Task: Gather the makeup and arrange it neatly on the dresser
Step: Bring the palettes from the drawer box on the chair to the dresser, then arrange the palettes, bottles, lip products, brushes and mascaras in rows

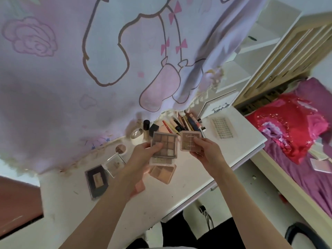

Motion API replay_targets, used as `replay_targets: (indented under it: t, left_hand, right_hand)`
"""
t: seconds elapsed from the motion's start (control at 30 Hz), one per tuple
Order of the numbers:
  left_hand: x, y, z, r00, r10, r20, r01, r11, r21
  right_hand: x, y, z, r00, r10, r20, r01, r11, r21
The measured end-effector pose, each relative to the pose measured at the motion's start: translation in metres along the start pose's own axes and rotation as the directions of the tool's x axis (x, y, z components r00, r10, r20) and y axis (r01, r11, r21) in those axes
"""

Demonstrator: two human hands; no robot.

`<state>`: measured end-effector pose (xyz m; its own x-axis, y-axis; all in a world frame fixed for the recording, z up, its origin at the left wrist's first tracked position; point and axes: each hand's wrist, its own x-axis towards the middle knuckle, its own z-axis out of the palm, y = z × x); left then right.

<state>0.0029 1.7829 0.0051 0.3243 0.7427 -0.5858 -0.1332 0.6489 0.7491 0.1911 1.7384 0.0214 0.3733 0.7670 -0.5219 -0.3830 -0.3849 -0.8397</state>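
We work over the white dresser (179, 180), under the edge of a hanging lilac cartoon cloth (71, 78), and the biggest risk we see is to the stack in our left hand (143, 155): its fingers curl around a nine-pan eyeshadow palette (164, 146) with at least one paler palette (161, 161) pressed beneath it, the thumb lying across the top face and the other fingers hidden underneath. If the thumb eases, we judge the lower palette could slide out and drop onto the peach palette (162, 173) lying on the dresser just below. Our right hand (206, 151) pinches a small pink lettered palette (190, 143) by its lower right corner, thumb on its face, the rest of it jutting out past the fingertips; held so near the edge, it could tip or knock against the nine-pan palette, which it nearly touches. Both palettes hang above the dresser rather than resting on it. Setting them down carelessly could also scatter the bundle of pencils and brushes (185, 123) just behind, or nudge the clear compact (115, 163) and dark flat case (97, 178) to the left. The lash tray (222, 129) lies well apart to the right.
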Motion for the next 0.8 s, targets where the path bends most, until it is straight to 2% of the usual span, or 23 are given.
replay_targets:
  t: [0.07, 0.23, 0.43, 0.57, 0.7, 0.8]
  left_hand:
    - [0.017, -0.004, 0.016, 1.000, -0.005, 0.027, 0.003, 0.999, 0.046]
    - [0.056, -0.011, 0.050, 0.998, 0.044, -0.040, -0.039, 0.990, 0.133]
    - [0.115, -0.037, 0.109, 0.967, 0.010, -0.255, 0.002, 0.999, 0.049]
    - [0.139, -0.059, 0.136, 0.937, 0.012, -0.348, 0.006, 0.999, 0.049]
    - [0.145, -0.077, 0.133, 0.880, 0.019, -0.475, -0.009, 1.000, 0.024]
    - [0.146, -0.087, 0.124, 0.813, 0.092, -0.574, -0.070, 0.996, 0.060]
  right_hand:
    - [0.014, -0.007, -0.015, 0.999, 0.002, -0.034, -0.002, 1.000, -0.004]
    - [0.062, -0.025, -0.054, 0.998, 0.030, -0.053, -0.032, 0.999, -0.023]
    - [0.139, -0.043, -0.105, 0.994, 0.101, 0.032, -0.097, 0.988, -0.119]
    - [0.176, -0.047, -0.135, 0.986, 0.143, 0.085, -0.126, 0.976, -0.179]
    - [0.194, -0.036, -0.135, 0.963, 0.200, 0.182, -0.138, 0.943, -0.304]
    - [0.204, -0.021, -0.126, 0.944, 0.193, 0.269, -0.093, 0.934, -0.346]
